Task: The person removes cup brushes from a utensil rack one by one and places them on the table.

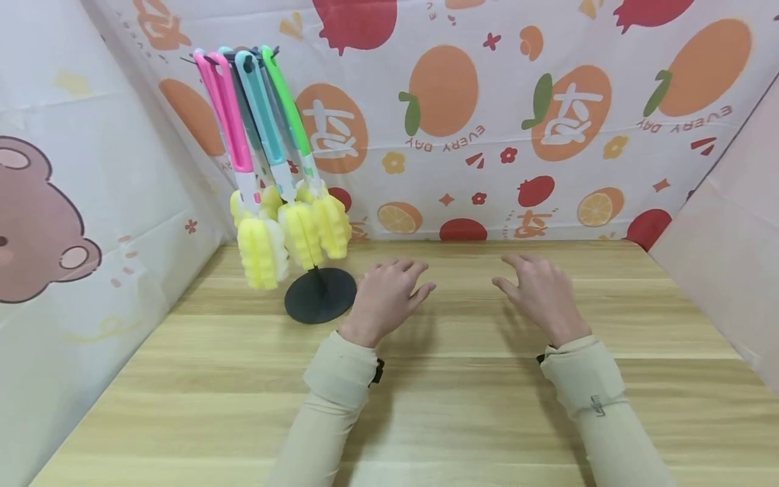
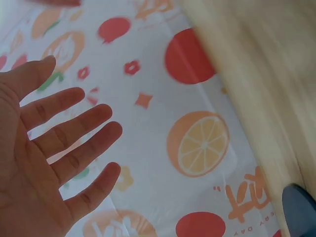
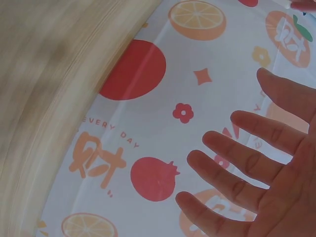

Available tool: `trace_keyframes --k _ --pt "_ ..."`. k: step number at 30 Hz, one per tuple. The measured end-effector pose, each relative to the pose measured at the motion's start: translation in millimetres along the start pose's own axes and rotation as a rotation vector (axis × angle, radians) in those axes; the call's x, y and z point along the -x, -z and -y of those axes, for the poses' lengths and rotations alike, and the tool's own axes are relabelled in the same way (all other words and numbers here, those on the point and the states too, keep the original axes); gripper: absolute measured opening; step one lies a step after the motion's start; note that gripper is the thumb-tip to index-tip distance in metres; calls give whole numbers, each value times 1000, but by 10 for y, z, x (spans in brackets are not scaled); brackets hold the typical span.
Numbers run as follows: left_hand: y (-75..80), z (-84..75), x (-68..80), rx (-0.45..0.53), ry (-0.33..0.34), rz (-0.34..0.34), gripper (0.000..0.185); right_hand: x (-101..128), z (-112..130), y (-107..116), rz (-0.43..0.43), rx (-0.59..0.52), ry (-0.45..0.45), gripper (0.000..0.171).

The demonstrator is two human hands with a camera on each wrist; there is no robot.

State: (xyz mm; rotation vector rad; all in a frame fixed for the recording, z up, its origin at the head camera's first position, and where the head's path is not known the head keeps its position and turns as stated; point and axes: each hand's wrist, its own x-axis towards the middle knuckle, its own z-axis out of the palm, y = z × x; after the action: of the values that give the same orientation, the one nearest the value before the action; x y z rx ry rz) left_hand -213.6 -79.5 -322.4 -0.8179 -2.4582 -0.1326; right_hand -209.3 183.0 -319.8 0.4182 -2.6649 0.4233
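Note:
My left hand (image 1: 387, 297) hovers over the wooden table with its fingers spread, holding nothing. Its palm and loosely straight fingers (image 2: 74, 158) show in the left wrist view. To its left stands a rack with a round black base (image 1: 320, 295). Several sponge brushes hang from the rack's top, with pink (image 1: 234, 122), teal (image 1: 262, 111) and green handles (image 1: 286, 101) and yellow sponge heads (image 1: 262, 253). My right hand (image 1: 544, 292), also bare and spread, is held apart from the left, above the table's right half. The right wrist view shows its relaxed fingers (image 3: 237, 182).
The wooden table (image 1: 475, 419) reaches back to a white cloth (image 1: 389, 135) printed with fruit. A side cloth (image 1: 140, 223) with a bear print hangs at the left, and a pale one (image 1: 730, 237) at the right.

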Motion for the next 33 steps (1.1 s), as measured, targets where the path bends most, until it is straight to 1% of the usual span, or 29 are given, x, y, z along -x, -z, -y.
trace_keyframes --k 2,4,8,12,17,25,28,33 --pt "-42 27 31 -19 -10 24 33 -3 -7 -7 -1 -5 0 43" --pt "-88 77 83 -39 3 61 31 -2 -19 -5 -5 -5 -4 43" --pt "-138 212 191 -60 70 127 30 -3 -38 4 -7 -6 -4 42" --pt "-125 325 250 -54 115 177 29 -6 -37 7 3 -16 -12 42" --pt "-102 448 309 -43 170 259 32 -1 -51 16 8 -21 -29 41" --pt "-115 677 486 -22 240 307 11 -1 -55 33 4 -24 -27 40" --pt "-111 729 528 -14 257 328 10 2 -51 38 6 -25 -31 39" --pt "-75 772 553 -2 271 356 12 8 -45 42 9 -26 -34 38"
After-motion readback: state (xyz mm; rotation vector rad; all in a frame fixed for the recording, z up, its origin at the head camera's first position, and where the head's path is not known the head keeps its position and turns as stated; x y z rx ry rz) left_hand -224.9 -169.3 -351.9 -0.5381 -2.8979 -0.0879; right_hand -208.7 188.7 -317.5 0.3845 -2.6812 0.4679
